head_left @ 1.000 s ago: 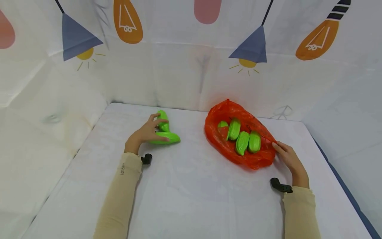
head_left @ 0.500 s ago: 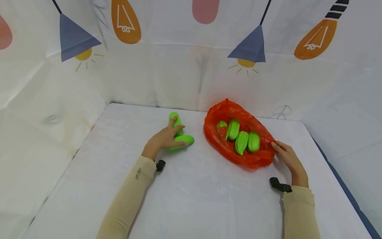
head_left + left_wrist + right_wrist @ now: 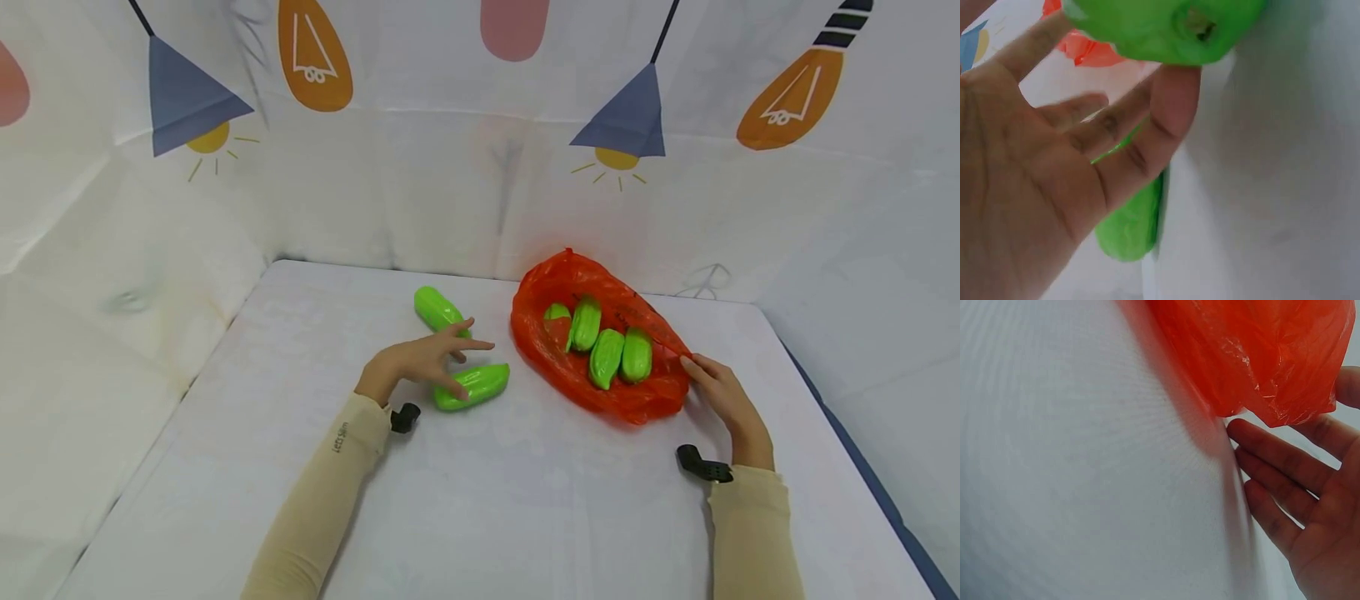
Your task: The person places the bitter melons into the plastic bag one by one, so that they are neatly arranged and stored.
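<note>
My left hand (image 3: 423, 358) spreads its fingers over two glossy green, long, squash-like vegetables on the white table. The thumb overlaps the nearer green vegetable (image 3: 476, 385), which looms at the top of the left wrist view with a pitted end. Beyond the fingers lies the farther green vegetable (image 3: 437, 307), partly covered by the hand. On the right, my right hand (image 3: 723, 396) pinches the rim of a red plastic bag (image 3: 1272, 356) between thumb and index finger, its other fingers extended below. Several similar green vegetables (image 3: 606, 358) lie inside the open bag.
The white table (image 3: 525, 500) ends at the back against a hanging white cloth (image 3: 450, 192) printed with lamps and bulbs. A dark blue strip (image 3: 862, 467) runs along the table's right side. Black cameras sit on both wrists.
My left hand has moved right, bringing both vegetables along, and its fingers have spread. The two vegetables now lie farther apart, the nearer one closer to me. My right hand stays at the bag.
</note>
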A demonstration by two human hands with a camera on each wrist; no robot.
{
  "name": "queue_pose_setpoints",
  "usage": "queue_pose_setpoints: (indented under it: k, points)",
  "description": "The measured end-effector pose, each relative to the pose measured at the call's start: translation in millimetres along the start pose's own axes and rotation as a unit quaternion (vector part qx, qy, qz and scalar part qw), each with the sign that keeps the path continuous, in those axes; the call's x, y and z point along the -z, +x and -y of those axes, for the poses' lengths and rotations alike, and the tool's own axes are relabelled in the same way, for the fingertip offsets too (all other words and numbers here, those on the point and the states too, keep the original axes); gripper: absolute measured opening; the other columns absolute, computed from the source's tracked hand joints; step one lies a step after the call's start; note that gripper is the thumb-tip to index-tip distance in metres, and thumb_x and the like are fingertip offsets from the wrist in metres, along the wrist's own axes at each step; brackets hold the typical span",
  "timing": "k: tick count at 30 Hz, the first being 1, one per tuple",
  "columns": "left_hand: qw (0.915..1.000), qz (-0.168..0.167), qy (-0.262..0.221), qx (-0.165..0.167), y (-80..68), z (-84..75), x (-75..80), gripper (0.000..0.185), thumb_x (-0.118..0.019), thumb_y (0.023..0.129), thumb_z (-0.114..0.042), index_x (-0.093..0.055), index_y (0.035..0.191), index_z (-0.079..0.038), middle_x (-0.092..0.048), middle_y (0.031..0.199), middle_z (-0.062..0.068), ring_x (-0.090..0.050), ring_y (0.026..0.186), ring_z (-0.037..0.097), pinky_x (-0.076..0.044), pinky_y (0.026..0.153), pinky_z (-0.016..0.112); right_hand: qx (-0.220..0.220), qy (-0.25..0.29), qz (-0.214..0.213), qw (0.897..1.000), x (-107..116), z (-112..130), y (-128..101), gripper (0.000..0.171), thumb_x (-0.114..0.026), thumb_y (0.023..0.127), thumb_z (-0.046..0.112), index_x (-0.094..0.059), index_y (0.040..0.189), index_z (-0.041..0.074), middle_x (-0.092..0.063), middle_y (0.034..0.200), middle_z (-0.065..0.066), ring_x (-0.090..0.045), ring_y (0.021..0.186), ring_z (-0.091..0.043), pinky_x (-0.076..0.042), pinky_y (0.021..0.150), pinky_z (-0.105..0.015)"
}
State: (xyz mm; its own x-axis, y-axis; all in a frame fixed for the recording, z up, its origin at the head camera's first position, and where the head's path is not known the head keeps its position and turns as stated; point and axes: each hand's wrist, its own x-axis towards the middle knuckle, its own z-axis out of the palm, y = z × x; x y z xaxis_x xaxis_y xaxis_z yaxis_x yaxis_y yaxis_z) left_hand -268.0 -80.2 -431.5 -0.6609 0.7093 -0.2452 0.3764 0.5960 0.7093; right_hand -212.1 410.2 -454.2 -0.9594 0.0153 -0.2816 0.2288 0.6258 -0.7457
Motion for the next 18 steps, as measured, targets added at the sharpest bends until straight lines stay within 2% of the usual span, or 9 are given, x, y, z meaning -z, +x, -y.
queue_pose_setpoints:
  k: [2,5,8,11,14,18]
  points:
    - [0.9997,-0.001,-0.002,-0.024,1.6,0.5,-1.2,0.072,-0.079,0.082,-0.031,-0.046,0.147,-0.029,-0.010,0.165,0.007,-0.055,0.127,0.024,-0.038,0.112,0.051,-0.003,-0.001,0.002,1.000,0.5,-0.2,0.0,0.077,-0.032,0.103,0.052,-0.015,0.153,-0.005,-0.019,0.155,-0.036,-0.015,0.142,-0.053,-0.019,0.110,-0.072]
    - [0.9972,-0.025,0.011,-0.070,7.5,0.4,-4.6,0.057,-0.072,0.089,-0.028,-0.053,0.142,-0.024,-0.027,0.161,0.010,-0.049,0.134,0.027,-0.036,0.113,0.049,-0.008,-0.003,0.004,1.000,0.9,0.1,-0.4,0.079,-0.032,0.103,0.052,-0.013,0.153,-0.005,-0.016,0.155,-0.036,-0.014,0.143,-0.054,-0.019,0.110,-0.072]
    - [0.9936,-0.040,0.032,-0.100,14.3,-0.4,-8.9,0.058,-0.070,0.091,-0.031,-0.051,0.144,-0.018,-0.032,0.159,0.010,-0.034,0.144,0.029,-0.032,0.117,0.048,-0.009,-0.005,0.003,1.000,0.9,1.0,-0.8,0.080,-0.032,0.103,0.053,-0.012,0.153,-0.005,-0.016,0.155,-0.036,-0.013,0.143,-0.054,-0.018,0.111,-0.072]
    - [0.9952,-0.021,0.037,-0.088,17.1,-1.9,-12.7,0.079,-0.078,0.083,-0.037,-0.040,0.151,-0.019,-0.025,0.163,0.004,-0.021,0.150,0.025,-0.024,0.121,0.046,-0.005,-0.005,0.001,1.000,0.7,1.7,-1.3,0.080,-0.032,0.103,0.053,-0.012,0.153,-0.006,-0.016,0.155,-0.036,-0.013,0.143,-0.054,-0.018,0.111,-0.072]
    - [0.9975,-0.005,0.025,-0.066,16.9,-2.2,-15.8,0.100,-0.087,0.073,-0.038,-0.032,0.154,-0.023,-0.016,0.165,-0.002,-0.014,0.152,0.022,-0.020,0.123,0.044,-0.001,-0.005,0.000,1.000,0.3,2.5,-1.9,0.079,-0.032,0.103,0.052,-0.013,0.152,-0.007,-0.017,0.154,-0.036,-0.014,0.142,-0.054,-0.018,0.111,-0.072]
    - [0.9974,-0.016,0.020,-0.067,18.1,-1.6,-18.9,0.103,-0.089,0.070,-0.034,-0.032,0.154,-0.023,-0.017,0.164,0.000,-0.015,0.152,0.023,-0.020,0.123,0.045,0.001,-0.005,-0.001,1.000,0.3,2.7,-2.4,0.078,-0.032,0.103,0.051,-0.015,0.152,-0.007,-0.019,0.154,-0.037,-0.016,0.142,-0.055,-0.019,0.110,-0.072]
